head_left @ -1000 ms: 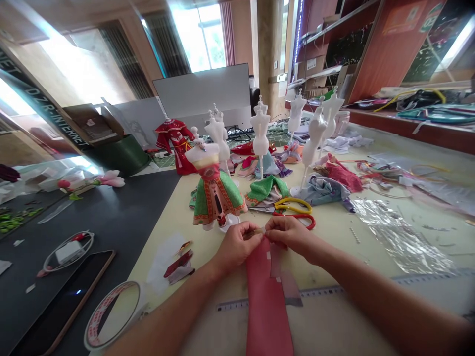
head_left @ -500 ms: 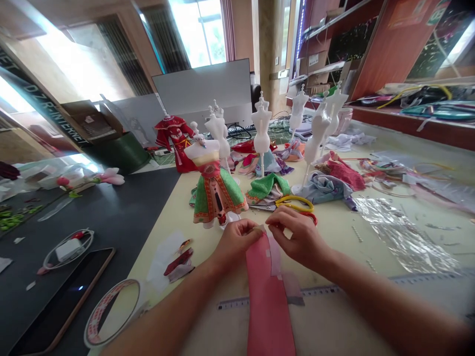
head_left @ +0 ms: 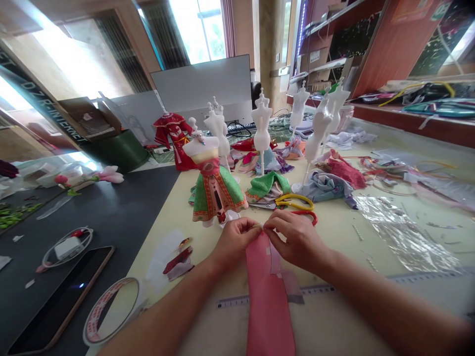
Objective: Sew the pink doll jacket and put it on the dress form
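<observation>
A long pink fabric strip [head_left: 269, 306] runs toward me over the table, with small pale patches and a lilac piece [head_left: 275, 261] along its right edge. My left hand [head_left: 235, 242] is closed, pinching the strip's far end between thumb and fingers. At that same end, the fingertips of my right hand [head_left: 299, 242] are pressed together beside the left ones; what they grip is too small to tell. Beyond my hands lie scissors [head_left: 297, 201] with yellow and red handles. A small dress form in a green and pink dress [head_left: 218, 193] stands at the left.
Several white dress forms [head_left: 261, 123] stand among fabric scraps [head_left: 269, 185]. A ruler [head_left: 319, 289] crosses beneath the strip. To the left are a tape roll [head_left: 111, 311], a phone [head_left: 63, 301] and a charger [head_left: 69, 248]. Silvery film [head_left: 404, 237] lies at the right.
My right hand has moved slightly left, bringing its fingertips against the strip's far end beside my left fingers. My left hand keeps its pinch there.
</observation>
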Available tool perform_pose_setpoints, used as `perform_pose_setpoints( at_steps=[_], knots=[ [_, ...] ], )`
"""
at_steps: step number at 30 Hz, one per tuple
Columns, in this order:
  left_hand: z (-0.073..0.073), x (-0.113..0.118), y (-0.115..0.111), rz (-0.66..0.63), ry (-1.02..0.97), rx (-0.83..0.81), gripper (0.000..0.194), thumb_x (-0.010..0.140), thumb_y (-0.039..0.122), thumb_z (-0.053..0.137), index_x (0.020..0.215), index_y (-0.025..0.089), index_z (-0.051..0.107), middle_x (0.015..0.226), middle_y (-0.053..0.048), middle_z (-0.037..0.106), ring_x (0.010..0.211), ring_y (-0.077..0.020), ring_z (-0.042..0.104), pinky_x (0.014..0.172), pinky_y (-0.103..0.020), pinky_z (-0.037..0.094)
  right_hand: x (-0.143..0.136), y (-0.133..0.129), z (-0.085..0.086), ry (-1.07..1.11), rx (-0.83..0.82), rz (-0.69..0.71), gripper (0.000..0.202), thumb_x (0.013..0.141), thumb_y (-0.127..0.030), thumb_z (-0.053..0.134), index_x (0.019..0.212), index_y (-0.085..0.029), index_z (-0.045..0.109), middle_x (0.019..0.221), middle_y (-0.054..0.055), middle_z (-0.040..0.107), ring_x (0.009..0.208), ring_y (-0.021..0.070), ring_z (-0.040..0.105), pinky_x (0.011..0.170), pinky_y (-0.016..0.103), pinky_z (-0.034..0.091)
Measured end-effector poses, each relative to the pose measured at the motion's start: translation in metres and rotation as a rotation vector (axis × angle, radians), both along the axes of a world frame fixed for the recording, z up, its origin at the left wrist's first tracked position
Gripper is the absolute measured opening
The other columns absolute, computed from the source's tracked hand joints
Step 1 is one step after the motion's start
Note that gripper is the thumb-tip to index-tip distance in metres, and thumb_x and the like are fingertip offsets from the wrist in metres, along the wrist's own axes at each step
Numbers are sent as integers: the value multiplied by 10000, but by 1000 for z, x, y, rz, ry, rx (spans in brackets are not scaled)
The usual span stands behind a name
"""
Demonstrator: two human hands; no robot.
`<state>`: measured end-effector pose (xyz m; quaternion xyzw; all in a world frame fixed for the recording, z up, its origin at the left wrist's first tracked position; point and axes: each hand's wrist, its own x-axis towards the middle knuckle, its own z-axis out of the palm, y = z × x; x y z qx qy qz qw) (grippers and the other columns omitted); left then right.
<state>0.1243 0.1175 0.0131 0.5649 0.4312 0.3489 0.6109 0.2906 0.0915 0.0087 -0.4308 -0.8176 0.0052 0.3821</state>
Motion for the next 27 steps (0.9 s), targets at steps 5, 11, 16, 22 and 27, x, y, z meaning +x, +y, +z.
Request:
perform_pose_setpoints(
  at_steps=[5,11,16,22,27],
  knots=[
    [-2,1,0,11,13,6,244,680,348,695,728,120,621,671,7,591,614,-99,515,580,-202,397,-1,-2,2,-57,-36,-16,218,886,-191,430,764,-156,607,735,66,572,692,162,521,619,268,374],
    [-4,1,-1,20,41,23,256,675,366,700,717,125,626,665,2,602,601,-106,525,556,-208,397,-2,-2,1,-78,-42,-19,210,880,-194,435,768,-160,610,738,65,573,696,163,526,615,264,362],
    [-4,2,-2,15,42,24,257,679,365,697,715,121,624,658,2,606,595,-105,526,553,-208,398,-3,-1,-1,-69,-34,-33,215,866,-166,431,749,-146,611,721,63,562,672,160,513,597,261,342],
    [-5,1,-1,12,63,65,263,688,361,687,721,108,624,669,-11,604,612,-110,523,563,-207,401,-3,0,-2,-28,-39,-39,197,829,-135,437,725,-151,603,693,46,548,631,144,488,560,252,312],
    [-2,1,-1,-6,73,68,250,694,354,676,713,111,619,653,-7,594,597,-106,513,554,-207,394,-3,1,-3,31,-113,-46,154,781,-111,463,677,-166,562,662,21,524,594,126,457,541,240,298]
  ],
)
